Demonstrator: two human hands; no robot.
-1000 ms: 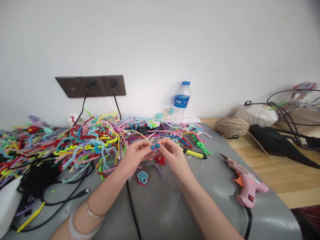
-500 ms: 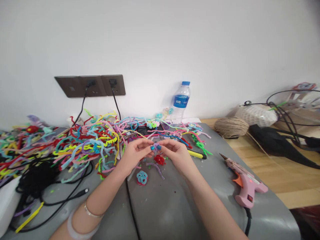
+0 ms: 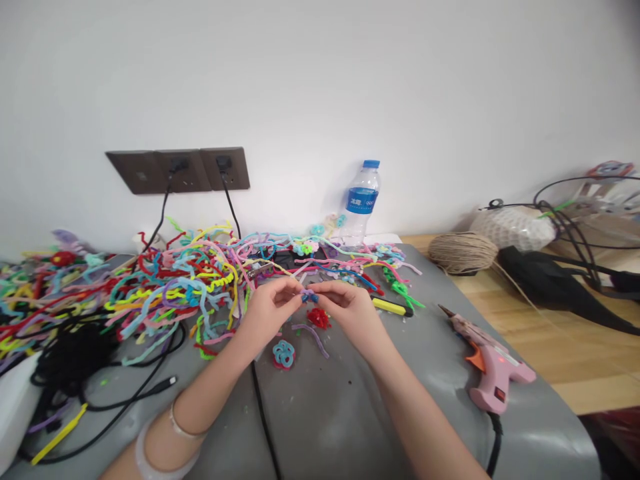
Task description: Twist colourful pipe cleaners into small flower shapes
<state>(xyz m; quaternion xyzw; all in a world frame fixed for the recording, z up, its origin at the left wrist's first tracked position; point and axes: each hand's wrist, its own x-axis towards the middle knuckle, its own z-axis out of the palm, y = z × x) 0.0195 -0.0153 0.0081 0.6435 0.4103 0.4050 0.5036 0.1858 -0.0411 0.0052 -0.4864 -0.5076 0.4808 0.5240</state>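
Between my two hands is a small purple and blue pipe-cleaner flower point(image 3: 310, 296). My left hand point(image 3: 273, 307) pinches its left side, and my right hand point(image 3: 350, 308) pinches its right side. Fingertips cover part of it. Just below lies a red pipe-cleaner piece point(image 3: 319, 318) on the grey table point(image 3: 320, 413). A loose purple pipe cleaner point(image 3: 313, 339) lies nearer to me. Left of that rests a light blue pipe-cleaner flower point(image 3: 284, 355) with a pink-red edge.
A tangled heap of colourful pipe cleaners point(image 3: 185, 280) spreads along the back left. A pink glue gun point(image 3: 493, 367) lies at right. Behind are a yellow utility knife point(image 3: 390, 307), a water bottle point(image 3: 361, 200) and a twine ball point(image 3: 463, 253). Black cables point(image 3: 263, 420) cross the table.
The small flower has been tipped between my fingers and now shows more edge-on. Both hands stay in nearly the same place, still pinching it.
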